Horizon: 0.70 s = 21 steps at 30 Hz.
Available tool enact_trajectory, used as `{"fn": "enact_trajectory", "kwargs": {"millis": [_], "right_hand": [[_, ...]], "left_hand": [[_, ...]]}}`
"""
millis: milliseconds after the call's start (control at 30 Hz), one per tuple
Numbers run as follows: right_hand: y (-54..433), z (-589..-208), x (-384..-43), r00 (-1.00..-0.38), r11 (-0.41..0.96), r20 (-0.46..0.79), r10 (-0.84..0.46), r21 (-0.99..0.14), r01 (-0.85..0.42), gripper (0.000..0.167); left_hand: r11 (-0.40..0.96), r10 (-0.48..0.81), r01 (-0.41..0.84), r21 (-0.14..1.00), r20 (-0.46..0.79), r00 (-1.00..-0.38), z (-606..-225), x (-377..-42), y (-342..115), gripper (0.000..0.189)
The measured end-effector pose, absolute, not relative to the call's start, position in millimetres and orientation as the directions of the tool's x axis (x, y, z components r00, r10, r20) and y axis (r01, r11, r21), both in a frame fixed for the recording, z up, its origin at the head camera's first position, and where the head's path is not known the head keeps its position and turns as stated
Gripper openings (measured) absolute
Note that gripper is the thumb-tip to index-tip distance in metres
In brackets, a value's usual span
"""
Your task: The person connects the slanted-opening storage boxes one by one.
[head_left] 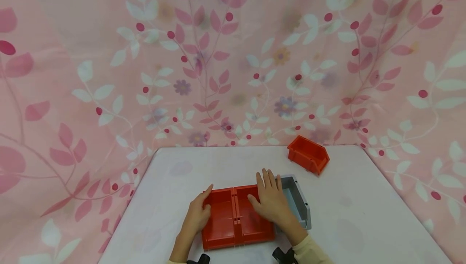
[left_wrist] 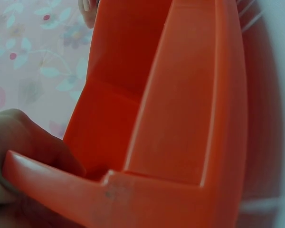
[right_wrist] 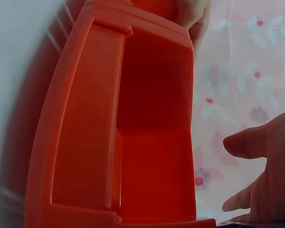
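Two red plastic storage bins sit side by side on the table, the left bin [head_left: 218,219] and the right bin [head_left: 252,223]. My left hand [head_left: 198,213] holds the left bin's outer side wall, its thumb over the inside; the left wrist view shows the hand [left_wrist: 23,156] at that wall's rim. Above the right bin's outer wall is my right hand [head_left: 272,201], fingers extended and thumb spread. In the right wrist view this hand [right_wrist: 270,161] appears apart from the bin, holding nothing. A grey bin [head_left: 305,205] stands just right of the red pair, partly hidden by that hand.
Another red bin [head_left: 307,156] lies near the table's back edge, to the right. The white table [head_left: 349,207] meets a pink floral curtain [head_left: 233,73] behind and at both sides. Black wrist-camera mounts [head_left: 284,255] show near both wrists.
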State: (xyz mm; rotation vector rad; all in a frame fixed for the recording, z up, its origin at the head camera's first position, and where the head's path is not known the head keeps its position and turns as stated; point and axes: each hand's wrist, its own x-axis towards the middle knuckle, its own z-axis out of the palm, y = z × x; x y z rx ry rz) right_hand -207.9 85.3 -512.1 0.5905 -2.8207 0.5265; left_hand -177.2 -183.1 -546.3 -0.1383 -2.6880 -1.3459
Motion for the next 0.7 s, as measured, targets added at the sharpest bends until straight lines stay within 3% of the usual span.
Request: {"fn": "enact_trajectory", "kwargs": {"millis": [700], "right_hand": [[85, -533, -210, -0.891, 0.839, 0.321, -0.321, -0.340, -0.424, 0.084]], "left_hand": [[0.586, 0.022, 0.131, 0.800, 0.146, -0.989, -546, -177, -183, 0.063]]}}
